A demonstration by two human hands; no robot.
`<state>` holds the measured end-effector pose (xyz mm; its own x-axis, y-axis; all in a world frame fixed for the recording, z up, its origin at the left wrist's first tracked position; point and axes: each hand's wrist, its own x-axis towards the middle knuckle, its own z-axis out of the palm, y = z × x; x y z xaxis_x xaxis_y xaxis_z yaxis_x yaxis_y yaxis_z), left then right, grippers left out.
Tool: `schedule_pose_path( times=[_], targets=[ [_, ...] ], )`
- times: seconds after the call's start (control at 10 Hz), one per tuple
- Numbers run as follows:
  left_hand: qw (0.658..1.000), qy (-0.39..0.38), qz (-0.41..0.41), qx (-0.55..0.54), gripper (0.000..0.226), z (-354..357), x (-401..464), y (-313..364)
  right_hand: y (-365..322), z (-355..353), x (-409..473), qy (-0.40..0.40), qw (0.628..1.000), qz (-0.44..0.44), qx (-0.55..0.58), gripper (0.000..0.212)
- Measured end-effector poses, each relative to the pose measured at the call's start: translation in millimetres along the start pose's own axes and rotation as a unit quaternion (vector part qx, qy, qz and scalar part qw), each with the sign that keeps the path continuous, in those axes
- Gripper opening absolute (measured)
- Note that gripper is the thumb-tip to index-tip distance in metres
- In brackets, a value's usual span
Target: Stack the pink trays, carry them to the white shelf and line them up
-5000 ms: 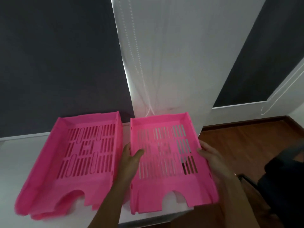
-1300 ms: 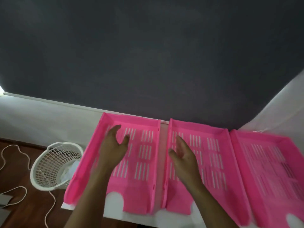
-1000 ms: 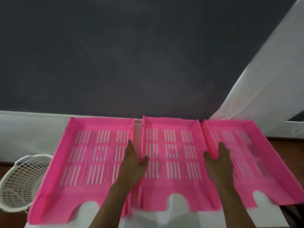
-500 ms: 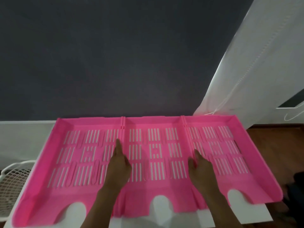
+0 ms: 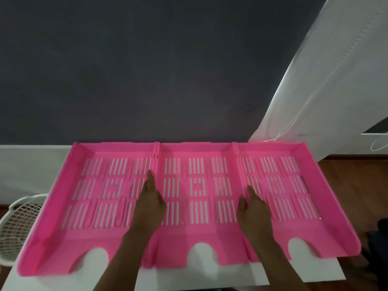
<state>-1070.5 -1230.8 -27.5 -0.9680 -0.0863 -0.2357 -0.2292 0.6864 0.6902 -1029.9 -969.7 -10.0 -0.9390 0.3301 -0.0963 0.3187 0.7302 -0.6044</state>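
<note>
Three pink slotted trays lie side by side, touching, on the white shelf top (image 5: 210, 276). The left tray (image 5: 92, 198), the middle tray (image 5: 197, 185) and the right tray (image 5: 294, 185) have their back walls in one line against the dark wall. My left hand (image 5: 150, 204) rests flat on the seam between the left and middle trays, fingers pointing away from me. Over the seam between the middle and right trays lies my right hand (image 5: 253, 206), also flat. Neither hand grips anything.
A white mesh basket (image 5: 14, 225) stands on the floor to the left of the shelf. A white curtain with a bead cord (image 5: 327, 80) hangs at the right. Brown wooden floor (image 5: 357, 185) shows beyond the shelf's right end.
The trays closed up from gapped to touching in one straight row. My hands moved from the trays' floors onto the two seams. The view swung right and steadied.
</note>
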Motion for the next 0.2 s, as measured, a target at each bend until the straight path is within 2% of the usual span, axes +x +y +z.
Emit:
schedule_pose_path(
  times=[0.1, 0.2],
  targets=[
    [1.000, 0.006, 0.018, -0.007, 0.074, -6, -4, 10, -8, -8, -2, -0.017, 0.998, 0.010, 0.056, 0.053],
    [0.995, 0.072, 0.070, -0.013, 0.070, -13, -24, 12, 0, -21, -19, -0.001, 0.996, -0.014, 0.083, 0.059]
  ],
)
